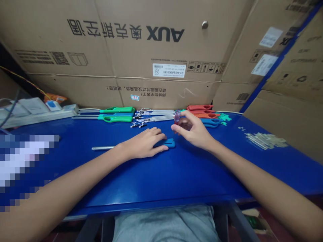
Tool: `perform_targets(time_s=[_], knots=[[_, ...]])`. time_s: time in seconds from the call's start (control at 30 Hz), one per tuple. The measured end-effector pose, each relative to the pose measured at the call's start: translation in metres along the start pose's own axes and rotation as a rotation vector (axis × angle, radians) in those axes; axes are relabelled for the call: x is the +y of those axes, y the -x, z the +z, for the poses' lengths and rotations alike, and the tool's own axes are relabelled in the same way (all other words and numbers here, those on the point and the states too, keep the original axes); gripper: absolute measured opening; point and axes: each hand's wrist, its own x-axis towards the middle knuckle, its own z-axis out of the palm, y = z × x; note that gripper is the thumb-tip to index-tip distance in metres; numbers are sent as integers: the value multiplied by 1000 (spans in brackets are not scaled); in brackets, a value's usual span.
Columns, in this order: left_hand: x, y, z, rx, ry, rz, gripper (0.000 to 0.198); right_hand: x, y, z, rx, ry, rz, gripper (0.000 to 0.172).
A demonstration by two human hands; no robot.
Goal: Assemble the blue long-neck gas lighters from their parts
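Note:
My left hand lies palm down on a blue-handled lighter, pressing it to the blue table; the lighter's metal tube sticks out to the left of my wrist. My right hand is closed round the red-and-clear handle of a small screwdriver, held upright with its tip down at the lighter's blue end. Most of the lighter's body is hidden under my left hand.
Behind my hands lie green-handled lighters, loose metal tubes with wires and red and blue lighter handles. A pile of clear plastic parts lies at the right. Cardboard boxes wall the back and right. A power strip is at the left.

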Motion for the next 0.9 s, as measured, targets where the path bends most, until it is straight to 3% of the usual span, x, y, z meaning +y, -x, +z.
perform_targets(time_s=[0.1,0.27,0.4,0.6,0.77,0.9], knots=[[-1,0,1,13,-2,12,52,3,1,0,15,-18,20,39],[1,0,-1,5,1,0,51,8,1,-1,18,-1,-37,27],[2,-1,-1,4,4,-7,50,4,2,1,37,1,-68,27],[1,0,0,4,6,-4,50,-4,2,-1,23,-34,-41,55],[0,0,2,7,0,-13,52,-4,2,-5,36,67,-120,42],[2,0,1,-1,-3,-15,51,-5,2,-4,94,145,-158,42]])
